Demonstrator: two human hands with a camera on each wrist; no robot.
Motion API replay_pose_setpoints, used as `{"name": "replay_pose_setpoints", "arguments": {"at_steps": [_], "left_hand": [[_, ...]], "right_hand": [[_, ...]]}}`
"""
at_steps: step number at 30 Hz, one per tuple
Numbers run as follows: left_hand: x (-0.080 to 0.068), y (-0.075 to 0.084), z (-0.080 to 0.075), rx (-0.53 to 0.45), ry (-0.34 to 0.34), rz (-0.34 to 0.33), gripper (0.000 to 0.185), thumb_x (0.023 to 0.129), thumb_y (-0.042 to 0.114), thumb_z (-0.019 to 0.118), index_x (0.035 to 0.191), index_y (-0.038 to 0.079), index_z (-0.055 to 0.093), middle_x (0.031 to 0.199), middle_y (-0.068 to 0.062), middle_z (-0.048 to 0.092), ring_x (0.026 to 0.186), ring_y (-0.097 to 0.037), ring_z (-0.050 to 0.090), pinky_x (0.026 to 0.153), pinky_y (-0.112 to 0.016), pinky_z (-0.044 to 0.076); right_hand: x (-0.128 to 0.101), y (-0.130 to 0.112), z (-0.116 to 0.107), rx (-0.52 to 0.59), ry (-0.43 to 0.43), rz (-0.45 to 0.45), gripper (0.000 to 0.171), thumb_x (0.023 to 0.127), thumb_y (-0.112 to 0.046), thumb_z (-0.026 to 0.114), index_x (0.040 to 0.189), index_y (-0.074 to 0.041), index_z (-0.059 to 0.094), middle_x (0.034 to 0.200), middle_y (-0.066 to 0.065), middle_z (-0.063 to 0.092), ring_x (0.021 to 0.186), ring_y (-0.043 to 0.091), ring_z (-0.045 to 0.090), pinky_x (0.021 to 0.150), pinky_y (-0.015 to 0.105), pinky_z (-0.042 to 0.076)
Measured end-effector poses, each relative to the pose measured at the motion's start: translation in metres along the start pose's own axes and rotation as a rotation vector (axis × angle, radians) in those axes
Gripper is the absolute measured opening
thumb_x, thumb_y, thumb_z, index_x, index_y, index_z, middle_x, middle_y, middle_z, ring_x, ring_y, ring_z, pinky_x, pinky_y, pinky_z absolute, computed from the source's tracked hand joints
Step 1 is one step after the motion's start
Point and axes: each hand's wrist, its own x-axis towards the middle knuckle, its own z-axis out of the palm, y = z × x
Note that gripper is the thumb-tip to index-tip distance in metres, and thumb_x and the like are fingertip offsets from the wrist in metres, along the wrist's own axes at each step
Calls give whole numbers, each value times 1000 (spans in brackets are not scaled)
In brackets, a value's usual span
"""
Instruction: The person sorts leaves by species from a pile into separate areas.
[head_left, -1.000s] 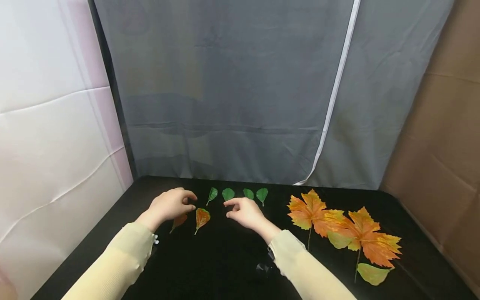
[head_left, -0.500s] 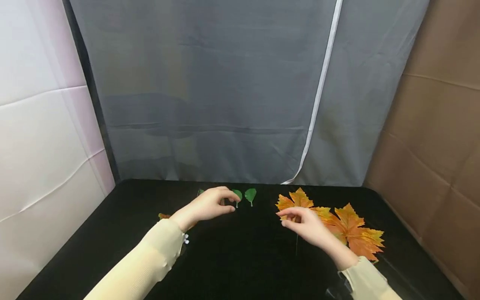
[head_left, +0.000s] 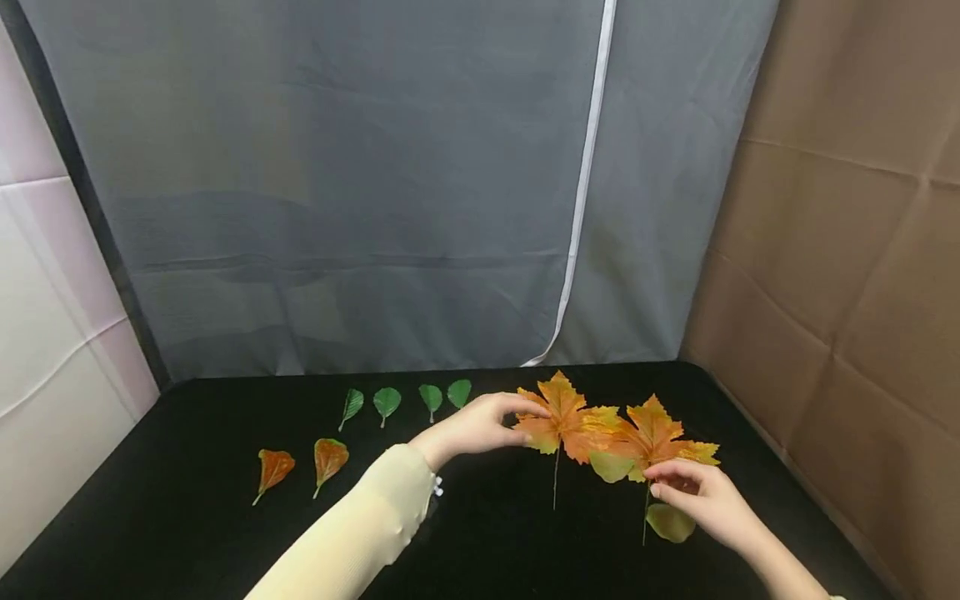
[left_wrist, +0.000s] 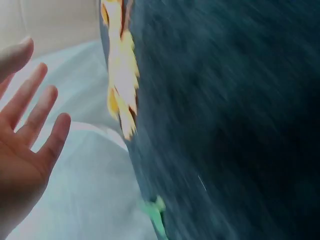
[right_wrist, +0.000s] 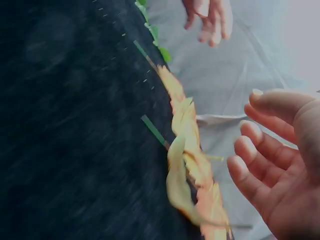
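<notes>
Two large orange maple leaves lie side by side on the black table (head_left: 172, 533). My left hand (head_left: 480, 423) reaches to the left maple leaf (head_left: 564, 421), its fingertips at the leaf's left edge. In the left wrist view my left hand (left_wrist: 22, 150) is open with straight fingers and holds nothing. My right hand (head_left: 696, 493) hovers with loosely curled fingers at the front edge of the right maple leaf (head_left: 654, 433). The right wrist view shows my right hand (right_wrist: 272, 165) empty, just off the orange leaves (right_wrist: 192, 165).
Two yellow-green leaves (head_left: 670, 522) (head_left: 611, 465) lie by the maple leaves. Several small green leaves (head_left: 387, 400) line the back of the table; two small orange-red leaves (head_left: 329, 457) (head_left: 273, 468) lie at the left. A grey curtain (head_left: 337, 208) stands behind and brown cardboard (head_left: 847, 250) at the right.
Both hands have moved right. The left hand went from the small green leaves to the left maple leaf; the right hand went on to the right maple leaf. The view turned right.
</notes>
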Motion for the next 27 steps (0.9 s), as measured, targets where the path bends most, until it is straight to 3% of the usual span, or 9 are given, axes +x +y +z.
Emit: {"name": "replay_pose_setpoints", "arguments": {"at_steps": [3, 7, 14, 21, 27], "left_hand": [[17, 10, 9, 22, -26, 34, 41, 87, 11, 70, 128, 16, 65, 123, 1, 65, 115, -12, 56, 97, -32, 43], [31, 16, 27, -9, -89, 21, 41, 87, 8, 71, 127, 16, 65, 124, 3, 64, 118, -7, 53, 98, -25, 40], [46, 16, 51, 35, -167, 5, 41, 86, 7, 72, 125, 18, 67, 125, 4, 63, 115, -6, 55, 96, -21, 40], [60, 13, 64, 148, -282, 59, 45, 84, 0, 68, 125, 16, 66, 117, 4, 66, 100, -8, 59, 87, -17, 42], [68, 12, 72, 175, -326, 75, 50, 81, -7, 64, 125, 16, 66, 114, 7, 65, 96, -5, 56, 86, -15, 41]], "right_hand": [[-8, 4, 0, -18, -11, -25, 17, 90, -9, 68, 103, 2, 70, 96, 8, 69, 75, 5, 60, 62, 26, 50], [-17, 9, 3, -32, 13, -29, 14, 89, -8, 69, 101, -1, 71, 96, 7, 70, 75, 4, 60, 62, 26, 51], [-22, 18, 10, -23, 55, -55, 11, 87, -3, 70, 97, 0, 71, 92, 2, 70, 75, 2, 60, 61, 24, 50], [-24, 29, 11, 19, 0, -35, 7, 88, -2, 67, 94, -1, 70, 89, -2, 69, 74, 2, 60, 60, 25, 50], [-27, 34, 8, 45, -31, -28, 10, 88, -3, 69, 98, -1, 69, 84, -6, 66, 71, 4, 59, 59, 26, 51]]}}
